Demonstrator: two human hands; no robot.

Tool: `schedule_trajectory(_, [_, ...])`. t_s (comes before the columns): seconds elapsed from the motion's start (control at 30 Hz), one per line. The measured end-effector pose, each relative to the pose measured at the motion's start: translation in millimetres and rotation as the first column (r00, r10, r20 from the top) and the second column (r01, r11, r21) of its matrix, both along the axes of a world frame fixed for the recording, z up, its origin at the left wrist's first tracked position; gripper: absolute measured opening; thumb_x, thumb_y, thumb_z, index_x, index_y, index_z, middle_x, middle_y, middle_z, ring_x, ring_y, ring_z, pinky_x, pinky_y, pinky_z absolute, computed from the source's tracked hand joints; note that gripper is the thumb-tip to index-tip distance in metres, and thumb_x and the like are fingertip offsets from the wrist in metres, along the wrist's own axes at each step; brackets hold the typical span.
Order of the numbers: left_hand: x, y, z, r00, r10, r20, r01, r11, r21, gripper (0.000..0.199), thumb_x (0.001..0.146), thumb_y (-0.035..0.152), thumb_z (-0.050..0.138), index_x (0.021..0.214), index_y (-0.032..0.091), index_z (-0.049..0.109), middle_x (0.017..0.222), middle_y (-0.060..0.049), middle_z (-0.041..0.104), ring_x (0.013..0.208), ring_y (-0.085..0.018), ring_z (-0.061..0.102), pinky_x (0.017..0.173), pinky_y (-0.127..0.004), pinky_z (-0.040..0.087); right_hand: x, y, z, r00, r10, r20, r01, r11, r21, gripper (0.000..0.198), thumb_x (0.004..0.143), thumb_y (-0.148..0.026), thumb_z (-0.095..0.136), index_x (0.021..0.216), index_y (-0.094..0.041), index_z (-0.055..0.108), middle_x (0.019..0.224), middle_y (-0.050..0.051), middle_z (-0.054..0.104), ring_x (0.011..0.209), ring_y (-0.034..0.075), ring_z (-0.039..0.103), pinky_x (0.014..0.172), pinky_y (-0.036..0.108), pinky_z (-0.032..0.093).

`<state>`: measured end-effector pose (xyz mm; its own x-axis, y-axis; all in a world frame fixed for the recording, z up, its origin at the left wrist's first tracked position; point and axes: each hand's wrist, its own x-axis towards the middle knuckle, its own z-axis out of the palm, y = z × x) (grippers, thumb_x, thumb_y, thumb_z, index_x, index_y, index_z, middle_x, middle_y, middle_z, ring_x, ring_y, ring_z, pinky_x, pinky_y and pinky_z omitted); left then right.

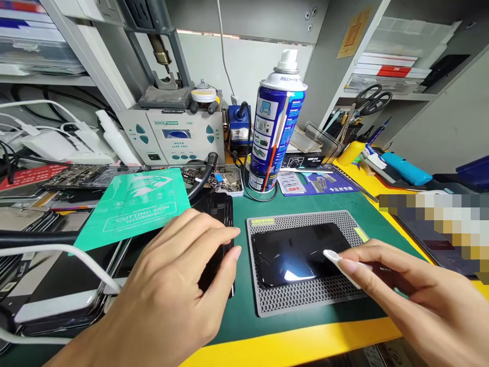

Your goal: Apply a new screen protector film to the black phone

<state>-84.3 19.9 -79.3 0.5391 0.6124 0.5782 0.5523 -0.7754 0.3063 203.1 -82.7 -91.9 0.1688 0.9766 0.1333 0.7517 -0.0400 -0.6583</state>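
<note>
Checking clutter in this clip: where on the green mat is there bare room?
Narrow bare strips of green mat run between the honeycomb pad and the yellow edge, and behind the pad, before the spray can. Crowded left: turquoise sheet, white cable, left hand.

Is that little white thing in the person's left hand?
No, the white piece is pinched in the right hand, at the right end of the dark phone.

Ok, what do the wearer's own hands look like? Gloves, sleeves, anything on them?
Left hand and right hand are both bare: no gloves, rings or markings visible. No sleeve, watch or strap shows before the picture edge cuts them off.
</note>
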Motion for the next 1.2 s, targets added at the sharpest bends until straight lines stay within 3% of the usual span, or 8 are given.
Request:
schedule_trajectory(0.13, [0, 0, 0.1, 1.000, 0.006, -0.002, -0.006, 1.000, -0.004, 0.011, 0.092, 0.011, 0.062, 0.101, 0.018, 0.065, 0.091, -0.002, 0.067, 0.089, -0.016, 0.058, 0.086, -0.036, 0.047, -37, 31, 9, 0.996, 0.073, -0.044, -0.071, 0.997, 0.043, 0.021, 0.095, -0.046, 0.062, 0.089, -0.028, 0.071, 0.082, -0.001, 0.073, 0.069, 0.016, 0.069, 0.052, 0.020, 0.052])
schedule_trajectory(0.23, [0, 0, 1.0, 1.000, 0.005, 0.016, -0.005, 1.000, -0.022, 0.011, 0.092, 0.011, 0.062, 0.100, 0.017, 0.065, 0.090, -0.002, 0.067, 0.089, -0.016, 0.059, 0.085, -0.036, 0.048, -60, 50, 10, 0.996, 0.087, 0.016, -0.087, 0.995, 0.055, 0.021, 0.098, -0.039, 0.059, 0.086, -0.026, 0.071, 0.076, -0.001, 0.071, 0.058, 0.014, 0.062, 0.051, 0.024, 0.047])
schedule_trajectory(0.43, [1, -1, 4.1, 0.999, 0.025, 0.043, -0.023, 0.999, -0.033, 0.009, 0.092, 0.013, 0.061, 0.098, 0.017, 0.067, 0.089, -0.002, 0.067, 0.089, -0.017, 0.058, 0.085, -0.035, 0.048, -73, 68, 2, 0.948, 0.079, 0.308, -0.114, 0.988, 0.100, 0.022, 0.099, -0.027, 0.054, 0.086, -0.022, 0.071, 0.078, 0.002, 0.069, 0.067, 0.020, 0.066, 0.059, 0.033, 0.043])
schedule_trajectory(0.57, [1, -2, 5.0, 0.999, 0.027, 0.046, -0.025, 0.999, -0.040, 0.011, 0.092, 0.012, 0.060, 0.098, 0.017, 0.067, 0.089, -0.002, 0.067, 0.087, -0.017, 0.058, 0.084, -0.036, 0.048, -75, 70, -3, 0.915, 0.098, 0.392, -0.156, 0.981, 0.118, 0.023, 0.100, -0.024, 0.051, 0.088, -0.020, 0.071, 0.079, 0.003, 0.067, 0.069, 0.022, 0.066, 0.062, 0.035, 0.043])
schedule_trajectory(0.77, [0, -3, 3.9, 0.998, 0.026, 0.053, -0.023, 0.999, -0.048, 0.013, 0.091, 0.011, 0.061, 0.099, 0.017, 0.068, 0.090, -0.003, 0.067, 0.087, -0.017, 0.057, 0.083, -0.037, 0.047, -82, 70, -4, 0.911, 0.170, 0.375, -0.234, 0.963, 0.132, 0.023, 0.099, -0.017, 0.051, 0.097, -0.018, 0.074, 0.085, 0.006, 0.067, 0.078, 0.022, 0.068, 0.071, 0.035, 0.047])
schedule_trajectory(1.07, [0, -2, 4.2, 0.998, 0.027, 0.053, -0.026, 0.999, -0.029, 0.012, 0.091, 0.011, 0.061, 0.099, 0.017, 0.068, 0.090, -0.003, 0.068, 0.086, -0.018, 0.057, 0.082, -0.037, 0.048, -77, 69, 1, 0.863, 0.378, 0.336, -0.435, 0.893, 0.113, 0.026, 0.093, -0.001, 0.055, 0.097, -0.022, 0.070, 0.085, 0.000, 0.060, 0.073, 0.015, 0.055, 0.066, 0.029, 0.040])
schedule_trajectory(1.2, [0, -1, 4.4, 0.998, 0.029, 0.052, -0.027, 0.999, -0.037, 0.011, 0.092, 0.011, 0.060, 0.098, 0.017, 0.068, 0.090, -0.003, 0.068, 0.086, -0.018, 0.058, 0.082, -0.037, 0.048, -73, 64, 7, 0.840, 0.459, 0.288, -0.489, 0.871, 0.039, 0.029, 0.091, 0.002, 0.052, 0.095, -0.023, 0.067, 0.090, -0.001, 0.059, 0.077, 0.015, 0.053, 0.070, 0.029, 0.040])
